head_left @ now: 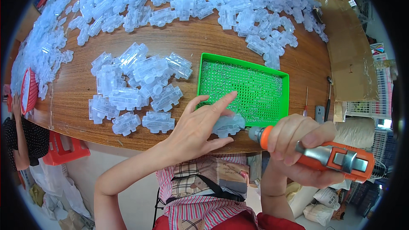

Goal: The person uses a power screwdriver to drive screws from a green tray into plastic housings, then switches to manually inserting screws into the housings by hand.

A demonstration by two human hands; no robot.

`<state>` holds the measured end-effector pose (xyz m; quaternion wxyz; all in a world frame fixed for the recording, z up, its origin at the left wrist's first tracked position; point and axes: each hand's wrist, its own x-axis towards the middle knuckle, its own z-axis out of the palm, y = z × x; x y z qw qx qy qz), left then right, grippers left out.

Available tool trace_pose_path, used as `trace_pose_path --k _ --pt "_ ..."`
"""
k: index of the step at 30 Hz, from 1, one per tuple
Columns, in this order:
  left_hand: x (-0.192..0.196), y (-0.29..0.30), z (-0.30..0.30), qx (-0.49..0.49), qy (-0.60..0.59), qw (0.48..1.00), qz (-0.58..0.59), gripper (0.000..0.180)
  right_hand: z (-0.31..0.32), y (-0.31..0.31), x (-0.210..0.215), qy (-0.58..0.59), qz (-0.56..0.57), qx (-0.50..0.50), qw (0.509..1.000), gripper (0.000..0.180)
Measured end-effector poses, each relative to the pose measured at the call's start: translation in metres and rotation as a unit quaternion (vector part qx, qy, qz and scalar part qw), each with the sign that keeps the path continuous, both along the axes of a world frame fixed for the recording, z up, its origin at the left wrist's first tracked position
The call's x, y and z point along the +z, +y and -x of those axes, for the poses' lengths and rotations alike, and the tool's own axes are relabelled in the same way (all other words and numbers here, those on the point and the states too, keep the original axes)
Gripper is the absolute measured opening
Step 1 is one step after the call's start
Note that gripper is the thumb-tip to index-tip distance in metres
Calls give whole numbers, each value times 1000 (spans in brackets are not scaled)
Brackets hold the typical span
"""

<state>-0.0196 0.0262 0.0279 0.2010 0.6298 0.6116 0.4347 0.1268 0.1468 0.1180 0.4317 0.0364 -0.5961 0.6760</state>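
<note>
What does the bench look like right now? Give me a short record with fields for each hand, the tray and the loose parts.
left hand: presses a clear plastic part at the table's near edge
right hand: grips an orange electric screwdriver, tip at that part
green tray: beside the hands, holds small screws
near pile: clear parts left of the tray
far heap: many more along the table's far side

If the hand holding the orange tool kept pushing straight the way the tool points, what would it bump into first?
Probably the clear plastic piece that the left hand holds at the table edge. The right hand aims the orange screwdriver leftward, with its tip right at that piece.
</note>
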Motion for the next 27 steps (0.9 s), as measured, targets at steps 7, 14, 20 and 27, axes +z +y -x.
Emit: trace_pose_path --k 7,14,20,27 --pt "-7 -3 7 -26 -105 994 15 108 6 -9 -3 -51 -39 5 998 68" --pt "-9 -4 10 -57 -108 992 -14 113 12 -15 -12 -54 -50 9 997 70" --pt "-11 -6 11 -61 -128 990 0 111 13 -23 -12 -88 -5 9 996 48" --pt "-12 -4 11 -57 -122 991 -16 105 16 -21 -19 -92 -68 19 993 66"
